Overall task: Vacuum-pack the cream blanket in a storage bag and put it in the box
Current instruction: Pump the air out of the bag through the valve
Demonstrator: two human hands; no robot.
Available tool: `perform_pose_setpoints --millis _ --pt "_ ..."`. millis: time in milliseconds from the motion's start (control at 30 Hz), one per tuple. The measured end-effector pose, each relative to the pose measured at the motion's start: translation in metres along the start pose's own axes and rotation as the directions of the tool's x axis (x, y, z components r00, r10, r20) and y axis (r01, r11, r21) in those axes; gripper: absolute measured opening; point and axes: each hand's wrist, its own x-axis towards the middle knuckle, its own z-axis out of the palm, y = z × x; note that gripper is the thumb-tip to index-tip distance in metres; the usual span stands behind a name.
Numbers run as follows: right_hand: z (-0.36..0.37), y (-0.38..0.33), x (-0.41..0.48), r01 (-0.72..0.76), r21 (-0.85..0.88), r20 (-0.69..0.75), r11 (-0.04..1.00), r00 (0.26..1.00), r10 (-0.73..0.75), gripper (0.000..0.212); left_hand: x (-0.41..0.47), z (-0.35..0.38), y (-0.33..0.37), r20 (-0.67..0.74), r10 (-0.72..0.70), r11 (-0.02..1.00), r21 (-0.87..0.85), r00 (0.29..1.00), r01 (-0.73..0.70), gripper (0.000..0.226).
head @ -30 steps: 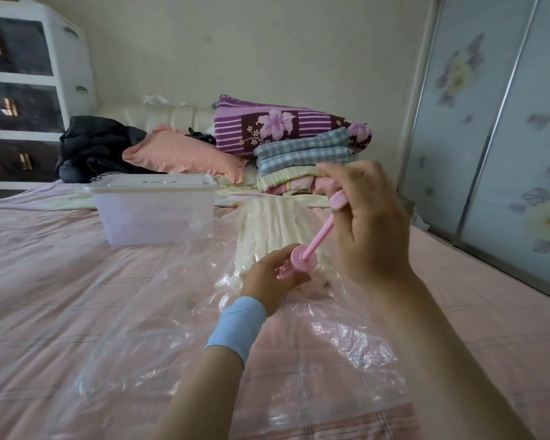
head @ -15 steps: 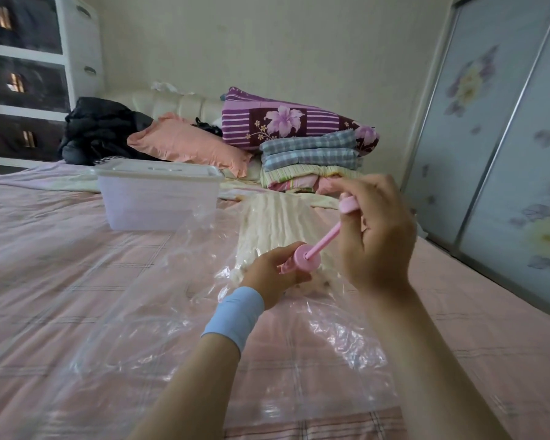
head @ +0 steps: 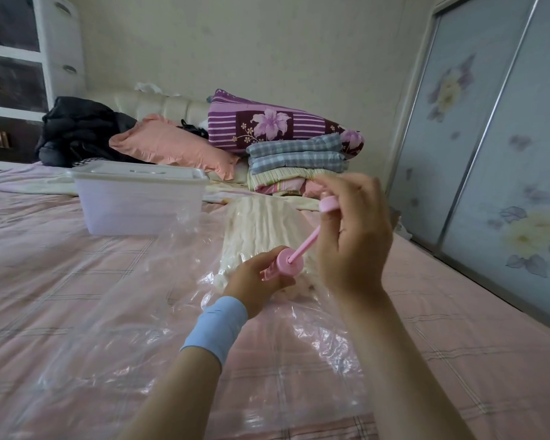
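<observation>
The cream blanket lies folded inside a clear plastic storage bag spread flat on the pink bed. A small pink hand pump stands on the bag near the blanket's near end. My left hand, with a blue wristband, grips the pump's barrel. My right hand grips the pump's handle, and the thin pink rod is drawn out up and to the right. A translucent plastic box with a white lid stands on the bed to the left, behind the bag.
A stack of folded bedding and a pink pillow lie at the bed's head, with dark clothing beside them. White drawers stand at far left. A sliding wardrobe door runs along the right.
My right hand has pulled the pump handle farther up and out, showing more of the rod. My left hand stays on the barrel. The view has shifted slightly.
</observation>
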Motion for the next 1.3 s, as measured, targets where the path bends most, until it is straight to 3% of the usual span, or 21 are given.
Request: perform_pose_setpoints --millis 67,133,167,200,233,333,400,467,533,567,633,700,767,867,967,1033,1067,1133,1200,1233,1300 --pt "0.01 0.004 -0.023 -0.074 -0.038 0.261 0.997 0.962 0.082 0.036 -0.001 0.002 0.002 -0.012 0.005 1.0 -0.026 1.0 -0.005 0.046" --pt "0.019 0.012 -0.05 -0.13 -0.139 0.585 0.982 0.789 0.188 0.047 -0.002 0.002 0.002 -0.012 0.005 1.0 -0.018 1.0 -0.006 0.039" --pt "0.021 0.015 -0.056 -0.139 -0.162 0.656 0.977 0.725 0.212 0.049 -0.003 0.002 0.003 -0.009 0.003 1.0 -0.007 1.0 -0.003 0.036" --pt "0.02 0.015 -0.056 -0.146 -0.151 0.663 0.978 0.718 0.21 0.049 -0.003 0.002 0.004 -0.01 0.002 1.0 -0.006 1.0 -0.002 0.035" --pt "0.018 0.013 -0.05 -0.14 -0.121 0.625 0.983 0.759 0.185 0.048 -0.004 0.001 0.003 -0.011 0.002 1.0 -0.018 1.0 -0.002 0.037" --pt "0.005 -0.004 -0.012 -0.059 0.015 0.266 0.998 0.963 0.052 0.039 -0.002 -0.003 0.001 -0.019 0.013 1.0 -0.009 1.0 -0.013 0.048" --pt "-0.005 -0.011 0.009 0.015 0.057 0.039 0.998 0.999 -0.018 0.034 0.0 -0.004 -0.001 -0.005 0.01 1.0 0.002 1.0 -0.01 0.05" --pt "-0.005 -0.012 0.008 0.029 0.057 -0.048 0.998 0.999 -0.026 0.033 -0.001 -0.002 0.0 -0.006 -0.006 1.0 0.007 1.0 0.006 0.053" --pt "0.004 -0.004 -0.014 -0.029 0.017 0.011 0.999 1.0 0.029 0.036 -0.003 0.002 0.001 -0.01 0.0 1.0 0.01 1.0 0.0 0.051" --pt "0.009 0.001 -0.03 -0.068 -0.026 0.129 0.997 0.989 0.071 0.038 -0.004 0.003 0.003 -0.016 -0.002 1.0 0.005 1.0 0.002 0.05" --pt "0.02 0.013 -0.057 -0.123 -0.131 0.465 0.984 0.869 0.171 0.04 -0.006 0.005 0.005 -0.024 -0.02 1.0 -0.002 1.0 0.02 0.045" --pt "0.025 0.019 -0.064 -0.136 -0.17 0.634 0.976 0.743 0.214 0.037 -0.008 0.005 0.007 -0.021 -0.031 1.0 -0.005 0.999 0.031 0.045" --pt "0.02 0.013 -0.05 -0.116 -0.118 0.575 0.986 0.802 0.163 0.039 -0.008 0.002 0.007 -0.017 -0.007 1.0 -0.029 1.0 0.007 0.034" --pt "0.005 -0.002 -0.012 -0.006 0.006 0.195 1.0 0.981 0.005 0.029 -0.005 -0.003 0.002 -0.017 -0.002 0.999 -0.046 1.0 0.001 0.049" --pt "-0.001 -0.009 0.0 0.043 0.014 -0.059 0.999 0.997 -0.042 0.023 -0.002 -0.002 -0.003 -0.009 -0.003 1.0 -0.029 1.0 0.003 0.051" --pt "0.006 -0.006 -0.017 -0.007 -0.033 -0.014 0.999 1.0 0.006 0.027 -0.004 0.002 -0.002 -0.01 -0.009 0.999 -0.041 1.0 0.008 0.051" --pt "0.011 -0.003 -0.03 -0.04 -0.071 0.099 0.997 0.994 0.047 0.031 -0.005 0.003 -0.001 -0.012 -0.016 0.999 -0.049 1.0 0.015 0.048" --pt "0.021 0.006 -0.055 -0.086 -0.16 0.417 0.983 0.897 0.146 0.044 -0.006 0.003 0.0 -0.024 -0.032 0.999 -0.042 0.999 0.031 0.039" --pt "0.024 0.011 -0.063 -0.087 -0.182 0.592 0.98 0.786 0.179 0.056 -0.006 0.002 0.0 -0.025 -0.042 0.999 -0.031 0.999 0.041 0.035" --pt "0.023 0.011 -0.058 -0.082 -0.156 0.597 0.984 0.786 0.16 0.056 -0.007 0.001 0.001 -0.025 -0.041 0.998 -0.039 0.999 0.04 0.035" --pt "0.015 0.003 -0.036 -0.04 -0.07 0.457 0.997 0.887 0.068 0.041 -0.007 -0.002 0.002 -0.017 -0.028 0.998 -0.064 0.999 0.027 0.041"
